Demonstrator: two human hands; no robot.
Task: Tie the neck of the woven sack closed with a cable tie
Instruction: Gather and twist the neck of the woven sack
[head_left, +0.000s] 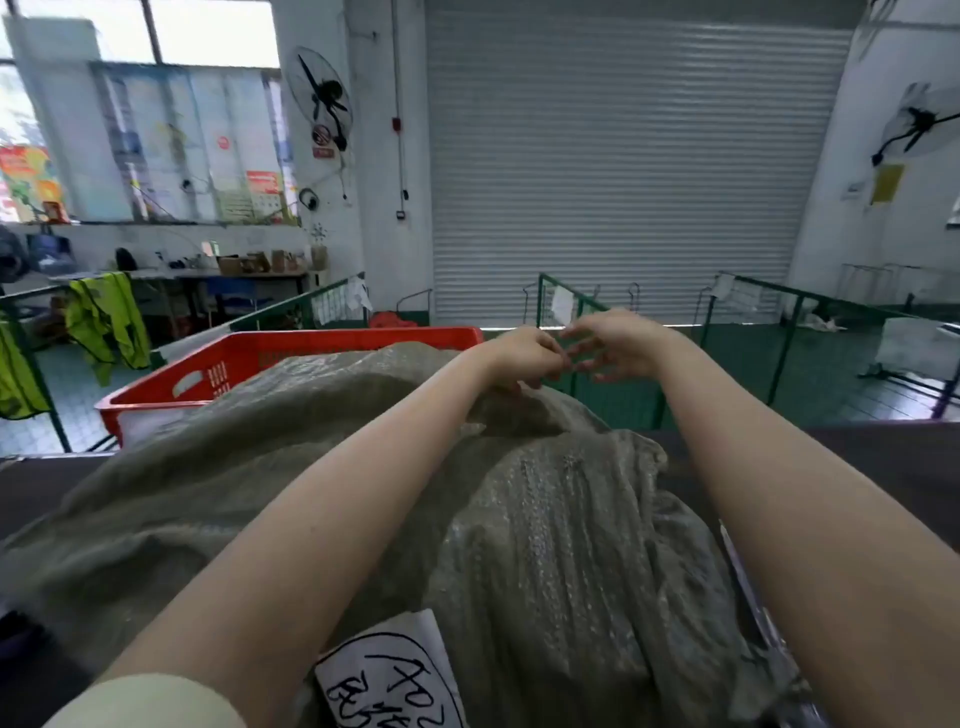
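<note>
A large grey-green woven sack (322, 447) lies full in front of me, its gathered neck (511, 410) at the far end. My left hand (524, 356) is closed around the top of that neck. My right hand (618, 345) meets it fingertip to fingertip just above the neck, fingers pinched together. The cable tie is too small and blurred to make out between the fingers. A white paper label (395, 675) with black handwriting is stuck on the near end of the sack.
A red plastic crate (244, 358) stands behind the sack at the left. Green wire-mesh cage partitions (748, 322) fence the floor beyond. A closed roller shutter (623, 166) fills the far wall. Yellow hi-vis vests (106, 322) hang at the left.
</note>
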